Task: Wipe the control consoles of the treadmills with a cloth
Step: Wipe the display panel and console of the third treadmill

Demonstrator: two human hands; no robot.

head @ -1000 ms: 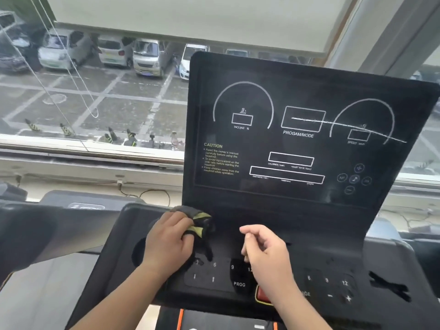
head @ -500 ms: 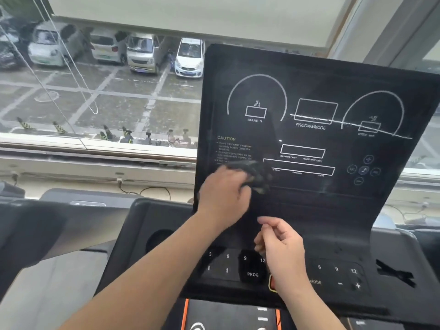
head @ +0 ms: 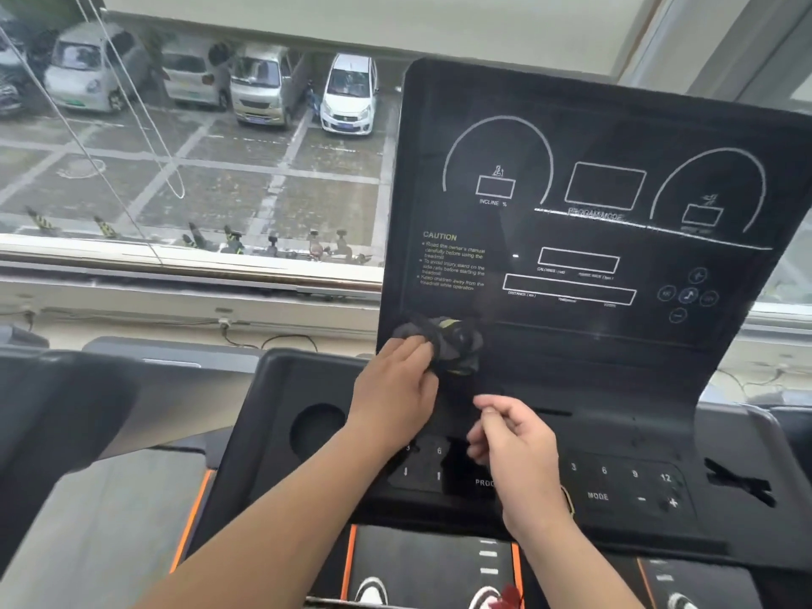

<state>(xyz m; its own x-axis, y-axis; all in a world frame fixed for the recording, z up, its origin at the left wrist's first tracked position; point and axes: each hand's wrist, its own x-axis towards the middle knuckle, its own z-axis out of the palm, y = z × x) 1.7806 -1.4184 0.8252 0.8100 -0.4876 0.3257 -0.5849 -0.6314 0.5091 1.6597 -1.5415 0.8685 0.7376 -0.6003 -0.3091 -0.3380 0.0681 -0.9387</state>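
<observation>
The black treadmill console [head: 615, 125] stands upright in front of me, with white dial outlines and a yellow caution text. My left hand [head: 395, 389] presses a dark cloth with yellow patches [head: 452, 340] against the lower left of the display panel. My right hand [head: 514, 446] hovers over the button panel [head: 624, 481] below, fingers loosely curled, holding nothing. A thin white streak runs across the screen under the dials.
A round cup holder [head: 316, 428] sits in the console's left tray. A neighbouring treadmill's dark console [head: 57, 410] is at the left. Behind is a window with blind cords [head: 132, 103] and parked cars outside. The treadmill belt [head: 430, 569] with my shoes shows below.
My left hand swept the cloth up from the button area onto the screen, then back down to the screen's lower left. My right hand stayed over the buttons.
</observation>
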